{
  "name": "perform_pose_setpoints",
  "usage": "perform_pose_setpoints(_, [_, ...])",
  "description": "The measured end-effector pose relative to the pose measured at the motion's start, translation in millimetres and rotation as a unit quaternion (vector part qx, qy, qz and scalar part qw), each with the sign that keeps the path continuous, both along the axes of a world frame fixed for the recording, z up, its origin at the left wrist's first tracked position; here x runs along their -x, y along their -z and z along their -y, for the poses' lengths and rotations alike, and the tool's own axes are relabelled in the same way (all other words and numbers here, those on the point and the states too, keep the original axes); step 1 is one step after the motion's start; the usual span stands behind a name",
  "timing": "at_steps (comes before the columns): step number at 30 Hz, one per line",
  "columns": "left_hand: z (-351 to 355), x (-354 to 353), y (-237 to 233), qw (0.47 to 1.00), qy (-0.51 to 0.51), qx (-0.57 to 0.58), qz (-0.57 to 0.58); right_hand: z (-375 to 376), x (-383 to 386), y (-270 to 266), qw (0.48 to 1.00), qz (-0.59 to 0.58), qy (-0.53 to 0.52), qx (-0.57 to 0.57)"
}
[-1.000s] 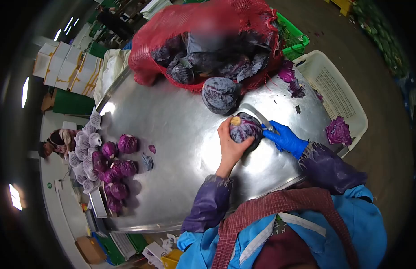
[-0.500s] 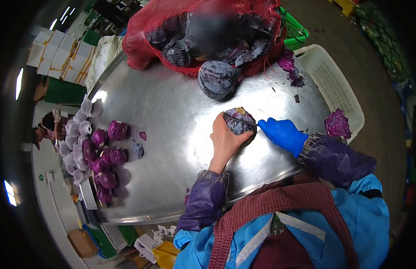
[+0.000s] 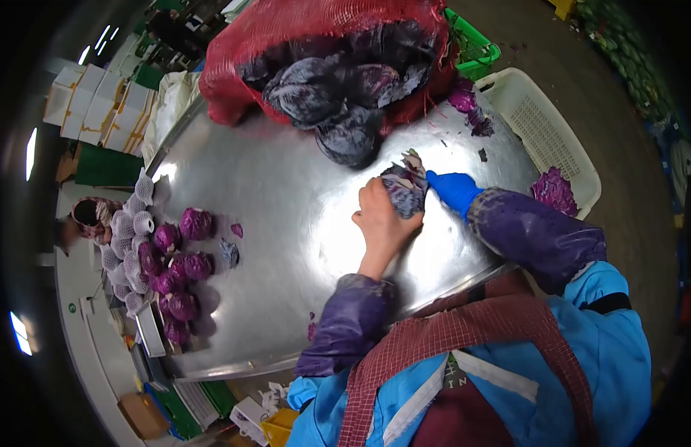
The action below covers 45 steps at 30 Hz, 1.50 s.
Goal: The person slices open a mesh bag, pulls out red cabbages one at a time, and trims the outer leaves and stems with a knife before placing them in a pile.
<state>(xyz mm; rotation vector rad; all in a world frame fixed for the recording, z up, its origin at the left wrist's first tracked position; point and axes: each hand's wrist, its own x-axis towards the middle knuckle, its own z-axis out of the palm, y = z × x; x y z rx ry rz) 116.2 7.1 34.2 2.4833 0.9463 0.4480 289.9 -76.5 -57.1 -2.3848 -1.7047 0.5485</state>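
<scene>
My bare left hand (image 3: 383, 220) is wrapped round the left and lower side of a purple cabbage (image 3: 405, 195) on the metal table (image 3: 286, 201). Close against the cabbage's right side is my right hand (image 3: 451, 192), in a blue glove, its fingers curled together. What it grips is hidden. Loose leaves (image 3: 412, 165) stick up from the top of the cabbage. Beyond my hands, a dark whole cabbage (image 3: 350, 138) lies at the mouth of a red mesh sack (image 3: 237, 63) filled with more cabbages.
Several bright purple cabbages (image 3: 196, 223) and white foam nets (image 3: 143, 222) lie on the table's left part. A white basket (image 3: 543, 123) with a cabbage piece (image 3: 556, 192) stands at the right, a green crate (image 3: 472, 56) behind. A person (image 3: 96, 217) is beyond the left edge.
The cabbage under my left hand has been turned and its top leaves now stand up. My right hand has moved slightly up and left. A large cabbage at the sack's mouth shows more clearly.
</scene>
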Motion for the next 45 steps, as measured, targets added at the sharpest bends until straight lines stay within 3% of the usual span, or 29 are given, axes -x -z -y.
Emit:
perform_pose_setpoints(2, [-13.3, 38.9, 15.8, 0.989, 0.045, 0.080, 0.115, 12.9, -7.3, -7.5, 1.000, -0.001, 0.008, -0.005])
perform_pose_setpoints(5, [-7.6, 88.5, 37.0, 0.973, -0.024, 0.192, 0.125, 32.6, -38.5, 7.3, 0.999, 0.012, 0.037, 0.004])
perform_pose_setpoints(6, [-4.4, 95.3, 39.4, 0.973, -0.031, 0.192, 0.123, 43.2, -69.8, 31.3, 0.994, 0.027, 0.090, -0.057])
perform_pose_setpoints(7, [0.2, 99.8, 41.8, 0.952, -0.034, 0.265, 0.148, 49.5, -91.1, 52.2, 0.982, 0.043, 0.143, -0.116])
perform_pose_setpoints(8, [1.5, 100.8, 43.8, 0.925, -0.034, 0.334, 0.176, 53.5, -95.3, 36.3, 0.970, -0.011, 0.196, -0.146])
perform_pose_setpoints(9, [-1.1, 100.0, 42.2, 0.925, -0.037, 0.333, 0.179, 63.5, -98.7, 8.5, 0.950, -0.065, 0.251, -0.174])
perform_pose_setpoints(12, [-18.7, 97.0, 41.6, 0.944, 0.095, 0.285, 0.136, 49.7, -36.4, -64.5, 0.958, -0.100, 0.219, -0.153])
perform_pose_setpoints(13, [-22.8, 95.8, 35.7, 0.943, 0.098, 0.287, 0.138, 46.0, -12.9, -79.6, 0.967, -0.128, 0.158, -0.154])
perform_pose_setpoints(14, [-25.7, 94.8, 25.5, 0.911, 0.101, 0.368, 0.156, 39.9, 3.4, -85.3, 0.954, -0.237, 0.124, -0.135])
perform_pose_setpoints(15, [-31.0, 94.9, 19.3, 0.872, 0.103, 0.446, 0.173, 32.9, 22.5, -96.6, 0.954, -0.274, 0.084, -0.093])
perform_pose_setpoints(16, [-39.4, 97.7, 24.0, 0.912, 0.090, 0.372, 0.148, 23.9, 35.0, -81.6, 0.918, -0.315, -0.011, -0.241])
perform_pose_setpoints(17, [-45.2, 103.9, 26.5, 0.969, 0.071, 0.225, 0.079, 17.6, 40.8, -74.3, 0.941, -0.267, -0.032, -0.204])
perform_pose_setpoints(19, [-40.0, 103.0, 16.5, 0.990, 0.044, 0.124, 0.058, 9.7, 52.9, -55.3, 0.938, -0.251, -0.065, -0.231])
perform_pose_setpoints(23, [-5.5, 65.6, 16.6, 0.981, -0.031, 0.152, 0.121, 3.2, 55.9, -50.9, 0.943, -0.236, -0.031, -0.235])
perform_pose_setpoints(25, [-5.7, 54.9, 18.7, 0.988, -0.077, 0.081, 0.110, 0.9, 54.6, -66.6, 0.905, -0.375, 0.038, -0.198])
perform_pose_setpoints(26, [-4.7, 50.3, 21.0, 0.990, -0.067, 0.046, 0.113, -1.1, 54.1, -60.7, 0.903, -0.342, 0.017, -0.259])
perform_pose_setpoints(30, [6.9, 34.4, 23.0, 0.991, -0.050, 0.015, 0.121, 3.0, 56.1, -74.3, 0.956, -0.204, -0.004, -0.213])
perform_pose_setpoints(33, [16.5, 27.2, 26.6, 0.993, -0.046, -0.005, 0.108, 7.5, 55.1, -84.3, 0.961, -0.240, 0.034, -0.134])
perform_pose_setpoints(39, [20.9, 16.4, 21.3, 0.993, -0.031, -0.034, 0.111, -8.1, 36.1, -70.7, 0.969, -0.204, -0.025, -0.134])
perform_pose_setpoints(41, [19.8, 15.4, 21.2, 0.992, -0.036, -0.037, 0.113, -23.9, 28.9, -53.9, 0.965, -0.177, -0.026, -0.192])
perform_pose_setpoints(44, [25.6, 22.1, 26.2, 0.991, -0.052, -0.027, 0.118, -45.5, 13.0, -47.8, 0.949, -0.289, 0.076, -0.099])
perform_pose_setpoints(45, [29.1, 27.3, 27.4, 0.994, -0.032, -0.030, 0.104, -48.2, 0.9, -18.0, 0.985, -0.104, 0.059, -0.125])
